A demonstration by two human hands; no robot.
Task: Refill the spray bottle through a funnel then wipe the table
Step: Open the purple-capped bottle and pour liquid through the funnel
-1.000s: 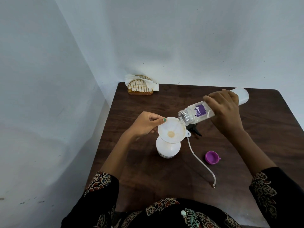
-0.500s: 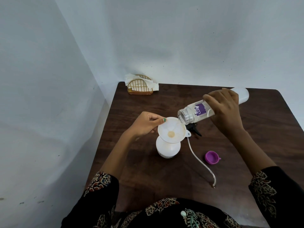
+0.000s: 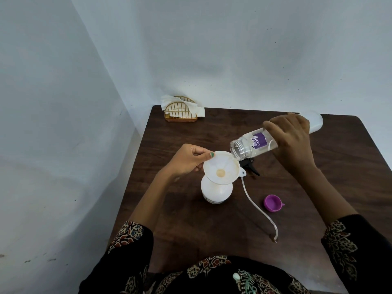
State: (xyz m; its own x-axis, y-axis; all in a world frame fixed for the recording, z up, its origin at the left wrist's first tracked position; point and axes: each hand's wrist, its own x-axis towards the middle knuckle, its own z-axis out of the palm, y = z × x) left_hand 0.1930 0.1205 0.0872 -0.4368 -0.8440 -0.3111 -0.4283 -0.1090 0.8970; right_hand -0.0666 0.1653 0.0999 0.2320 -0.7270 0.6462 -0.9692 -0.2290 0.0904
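Tilting clear bottle (image 3: 254,145), right hand (image 3: 292,143), funnel (image 3: 221,167)

Both sleeves (image 3: 131,247) are black, reach just past the elbow, and end in a wide patterned cuff of cream and rust flowers. The same print runs across the black garment's front (image 3: 212,270). A green-painted nail (image 3: 212,154) shows on the left hand (image 3: 186,160).
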